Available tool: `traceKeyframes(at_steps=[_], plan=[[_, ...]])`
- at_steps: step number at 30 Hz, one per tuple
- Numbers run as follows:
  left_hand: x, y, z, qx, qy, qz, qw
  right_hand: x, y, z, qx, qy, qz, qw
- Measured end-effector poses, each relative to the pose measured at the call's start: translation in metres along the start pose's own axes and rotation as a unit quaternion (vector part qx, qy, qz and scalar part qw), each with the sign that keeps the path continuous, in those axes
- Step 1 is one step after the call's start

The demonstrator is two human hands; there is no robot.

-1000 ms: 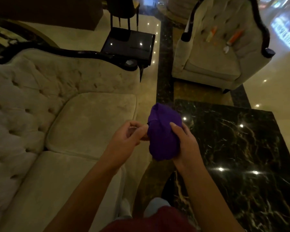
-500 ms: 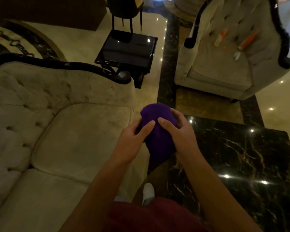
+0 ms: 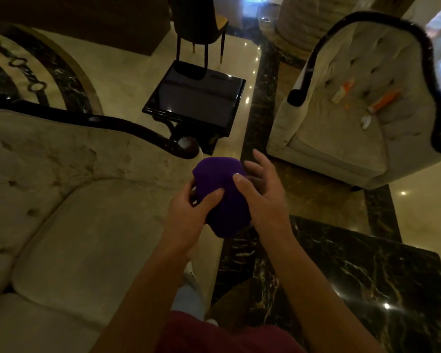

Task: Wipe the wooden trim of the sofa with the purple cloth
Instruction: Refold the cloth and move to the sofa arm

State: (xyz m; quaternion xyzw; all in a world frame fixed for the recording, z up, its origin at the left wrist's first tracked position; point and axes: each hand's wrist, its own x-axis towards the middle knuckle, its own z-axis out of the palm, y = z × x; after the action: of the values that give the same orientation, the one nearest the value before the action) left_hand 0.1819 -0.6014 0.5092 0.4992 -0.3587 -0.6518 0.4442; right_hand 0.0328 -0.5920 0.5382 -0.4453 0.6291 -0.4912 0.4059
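Note:
A bunched purple cloth [image 3: 220, 189] is held in front of me over the sofa's right end. My left hand [image 3: 189, 215] grips its lower left side, thumb pressed across the front. My right hand [image 3: 261, 197] holds its right side with the thumb on top, the other fingers spread behind it. The beige tufted sofa [image 3: 92, 225] fills the left. Its dark glossy wooden trim [image 3: 127, 126] runs along the back's top edge and ends in a curled knob just left of and beyond the cloth, not touching it.
A black glossy side table [image 3: 196, 100] stands beyond the sofa arm, with a dark chair [image 3: 199, 24] behind it. A beige armchair [image 3: 354, 118] with dark trim holds orange-and-white tubes [image 3: 382, 103]. A black marble table [image 3: 354, 284] lies at lower right.
The view has shifted forward and the hands with the cloth have risen nearer the trim's curled end. My left hand went from pinching the cloth's edge to gripping its front.

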Motion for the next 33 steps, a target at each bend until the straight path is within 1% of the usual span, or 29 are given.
traceKeyframes(at_steps=[3,5,8,10,12,14,18,20,23,26,28,30,33], plan=[[0.048,0.011,-0.006,-0.014,0.038,0.015,0.999,0.038,-0.009,0.014,-0.021,0.073,-0.06,0.995],[0.077,0.022,-0.009,-0.004,0.056,0.03,0.998,0.061,-0.017,0.026,-0.042,0.069,-0.08,0.994],[0.116,0.039,-0.012,0.018,0.072,0.05,0.996,0.091,-0.027,0.054,-0.096,0.002,-0.078,0.992],[0.138,0.05,-0.016,0.04,0.07,0.062,0.995,0.114,-0.028,0.075,-0.128,-0.037,-0.059,0.989],[0.156,0.061,-0.021,0.055,0.077,0.06,0.994,0.137,-0.03,0.092,-0.136,-0.056,-0.03,0.989],[0.169,0.071,-0.028,0.036,0.085,0.053,0.994,0.162,-0.031,0.102,-0.133,-0.065,-0.027,0.989],[0.194,0.074,-0.036,-0.051,0.072,0.015,0.996,0.21,-0.021,0.115,-0.09,-0.107,-0.006,0.99],[0.208,0.071,-0.036,-0.052,0.071,0.009,0.996,0.231,-0.008,0.123,-0.113,-0.131,-0.01,0.985],[0.23,0.065,-0.034,-0.044,0.105,-0.005,0.994,0.266,0.014,0.136,-0.182,-0.205,-0.013,0.961],[0.249,0.061,-0.033,-0.058,0.132,-0.045,0.988,0.304,0.035,0.138,-0.171,-0.276,0.014,0.946],[0.258,0.062,-0.032,-0.054,0.149,-0.063,0.985,0.332,0.048,0.134,-0.171,-0.296,0.028,0.939],[0.265,0.057,-0.036,-0.041,0.173,-0.066,0.982,0.363,0.059,0.133,-0.184,-0.299,0.038,0.935],[0.271,0.047,-0.048,-0.04,0.247,-0.078,0.965,0.407,0.065,0.134,-0.208,-0.309,0.043,0.927]])
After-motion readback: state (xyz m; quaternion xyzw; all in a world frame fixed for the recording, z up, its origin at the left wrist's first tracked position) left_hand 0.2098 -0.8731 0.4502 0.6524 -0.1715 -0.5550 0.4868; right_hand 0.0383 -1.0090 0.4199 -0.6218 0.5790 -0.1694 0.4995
